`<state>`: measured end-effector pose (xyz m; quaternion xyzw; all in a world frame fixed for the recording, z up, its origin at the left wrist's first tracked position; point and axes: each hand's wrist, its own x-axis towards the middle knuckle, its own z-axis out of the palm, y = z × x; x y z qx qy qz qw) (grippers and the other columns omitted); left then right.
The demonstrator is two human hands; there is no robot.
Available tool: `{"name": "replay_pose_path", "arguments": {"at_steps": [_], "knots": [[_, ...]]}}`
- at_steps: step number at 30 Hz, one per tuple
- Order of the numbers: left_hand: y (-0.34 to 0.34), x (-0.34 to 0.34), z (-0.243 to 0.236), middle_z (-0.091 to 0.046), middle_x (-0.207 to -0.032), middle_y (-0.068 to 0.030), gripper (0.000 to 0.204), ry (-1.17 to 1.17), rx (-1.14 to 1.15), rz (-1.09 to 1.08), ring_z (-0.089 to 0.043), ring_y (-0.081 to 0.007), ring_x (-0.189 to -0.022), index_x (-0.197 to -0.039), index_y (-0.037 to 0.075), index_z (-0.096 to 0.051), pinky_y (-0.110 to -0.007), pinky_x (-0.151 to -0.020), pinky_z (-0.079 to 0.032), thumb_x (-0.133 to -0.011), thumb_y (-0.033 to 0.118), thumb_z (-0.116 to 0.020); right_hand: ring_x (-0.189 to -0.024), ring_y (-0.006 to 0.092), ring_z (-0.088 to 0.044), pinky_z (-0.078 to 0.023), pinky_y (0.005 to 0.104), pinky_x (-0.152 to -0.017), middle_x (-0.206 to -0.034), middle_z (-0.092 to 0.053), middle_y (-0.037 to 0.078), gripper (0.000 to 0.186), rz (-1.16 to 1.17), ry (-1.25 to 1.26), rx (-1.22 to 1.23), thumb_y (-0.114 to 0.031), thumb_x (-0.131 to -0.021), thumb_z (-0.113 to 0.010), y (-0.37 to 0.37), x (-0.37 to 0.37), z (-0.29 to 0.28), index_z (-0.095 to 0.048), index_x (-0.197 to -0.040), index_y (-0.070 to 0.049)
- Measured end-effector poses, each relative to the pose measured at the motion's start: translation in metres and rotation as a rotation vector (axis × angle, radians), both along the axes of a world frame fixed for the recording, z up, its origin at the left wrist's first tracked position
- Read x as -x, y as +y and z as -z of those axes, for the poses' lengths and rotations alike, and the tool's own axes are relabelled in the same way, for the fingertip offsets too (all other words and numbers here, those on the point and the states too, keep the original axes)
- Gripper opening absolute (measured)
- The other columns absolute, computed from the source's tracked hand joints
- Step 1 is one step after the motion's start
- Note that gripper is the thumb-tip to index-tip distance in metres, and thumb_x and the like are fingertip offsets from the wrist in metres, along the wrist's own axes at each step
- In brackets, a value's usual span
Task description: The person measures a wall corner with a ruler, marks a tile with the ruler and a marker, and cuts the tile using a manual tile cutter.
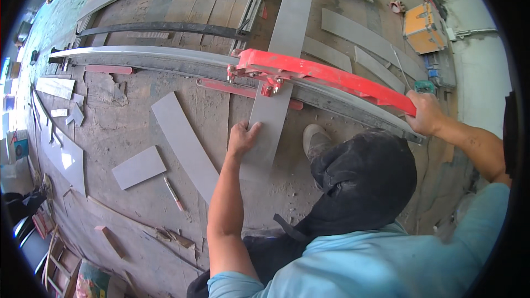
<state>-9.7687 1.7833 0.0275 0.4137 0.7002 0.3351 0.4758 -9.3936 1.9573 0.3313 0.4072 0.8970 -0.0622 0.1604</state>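
Observation:
A manual tile cutter lies across the floor, with a long metal rail [149,52] and a red lever handle [320,70]. My right hand [426,112] is closed round the handle's far right end. Under the rail runs a long grey tile strip [270,129], reaching out on both sides of the cutter. At its near part my left hand [241,139] grips the left edge, thumb on top and the other fingers partly hidden. The cutter's red head [269,86] sits on the rail above the strip; its cutting wheel cannot be made out.
Left of my left arm lie a long grey tile piece [185,146], a shorter one [139,168] and a marker pen [173,193]. More strips [370,36] lie beyond the rail. A yellow toolbox [425,28] stands at the far right. My shoe [316,137] rests near the cutter.

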Motion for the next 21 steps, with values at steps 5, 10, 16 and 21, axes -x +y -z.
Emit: {"name": "replay_pose_path", "arguments": {"at_steps": [5,10,16,21], "knots": [[-0.001,0.002,0.004,-0.063,-0.072,-0.0243,0.046,0.050,0.061,0.017,-0.065,-0.0347,-0.071,-0.086,-0.005,-0.066,-0.040,-0.066,-0.048,-0.080,0.041,-0.064,-0.066,0.0422,-0.059,-0.047,0.0487,-0.061,-0.068,-0.060,0.021,0.025,0.054,-0.016,0.028,-0.011,-0.068,-0.067,-0.004,0.003,0.001,-0.051,-0.087,-0.003],[0.003,0.000,-0.012,-0.062,-0.074,-0.0272,0.049,0.087,-0.051,0.022,-0.063,-0.0400,-0.076,-0.083,-0.006,-0.064,-0.044,-0.068,-0.047,-0.081,0.042,-0.062,-0.066,0.0425,-0.059,-0.047,0.0492,-0.061,-0.068,-0.060,0.021,0.025,0.034,-0.006,0.004,-0.011,-0.068,-0.066,-0.003,0.001,0.001,-0.051,-0.087,-0.002],[0.005,0.000,-0.001,-0.060,-0.076,-0.0291,0.050,0.119,-0.031,0.049,-0.061,-0.0429,-0.078,-0.082,-0.007,-0.063,-0.046,-0.069,-0.046,-0.081,0.042,-0.060,-0.069,0.0418,-0.060,-0.047,0.0480,-0.063,-0.069,-0.060,0.023,0.030,0.043,-0.104,0.132,-0.020,-0.069,-0.068,0.010,0.044,-0.035,-0.053,-0.087,0.000],[0.004,-0.002,-0.005,-0.059,-0.077,-0.0301,0.050,0.135,0.031,0.046,-0.060,-0.0440,-0.078,-0.081,-0.008,-0.062,-0.046,-0.070,-0.046,-0.081,0.042,-0.060,-0.073,0.0414,-0.059,-0.047,0.0435,-0.063,-0.074,-0.060,0.023,0.039,-0.011,0.043,0.352,-0.029,-0.068,-0.073,0.027,0.124,-0.053,-0.055,-0.085,0.001]]}}
